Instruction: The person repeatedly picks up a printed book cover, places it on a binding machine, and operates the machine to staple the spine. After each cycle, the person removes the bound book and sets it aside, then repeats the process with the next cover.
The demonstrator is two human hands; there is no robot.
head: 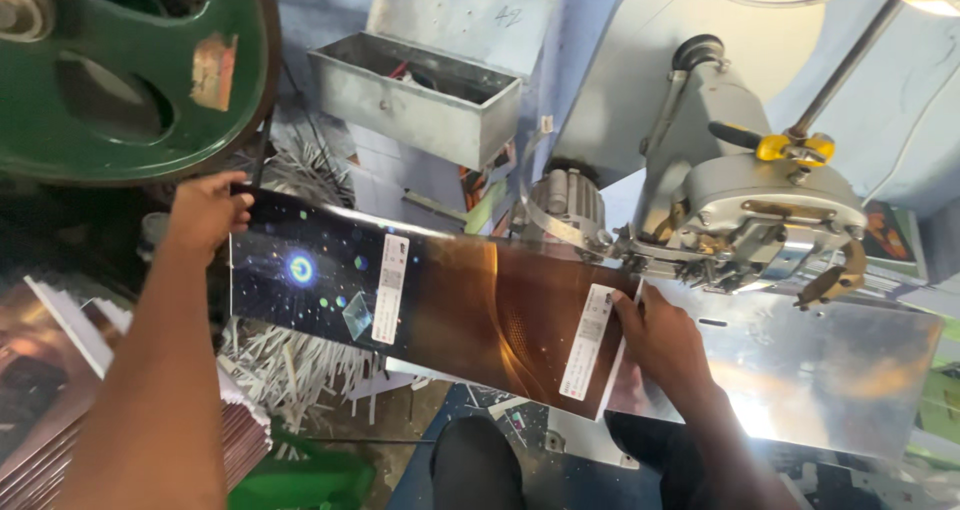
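Bare forearms, no sleeves visible; dark trousers at knees.

Single view, head-worn, so no second view to share anything with. It looks steeply down from above the person's seat: dark-trousered knees sit at 6 o'clock, both forearms run up from the bottom edge. Facing ahead and down onto the shiny metal work plate (840, 360) at 4 o'clock and the grey cast-metal machine head (745, 195) at 2 o'clock. Close range, arm's length; the left hand (205, 210) lands at 9 o'clock, the right hand (655, 335) just right of centre. Frame is tilted slightly. The big green spoked metal wheel (130, 80) at 10 o'clock and the open grey sheet-metal box (415, 95) at 12 o'clock are cropped or farther off.
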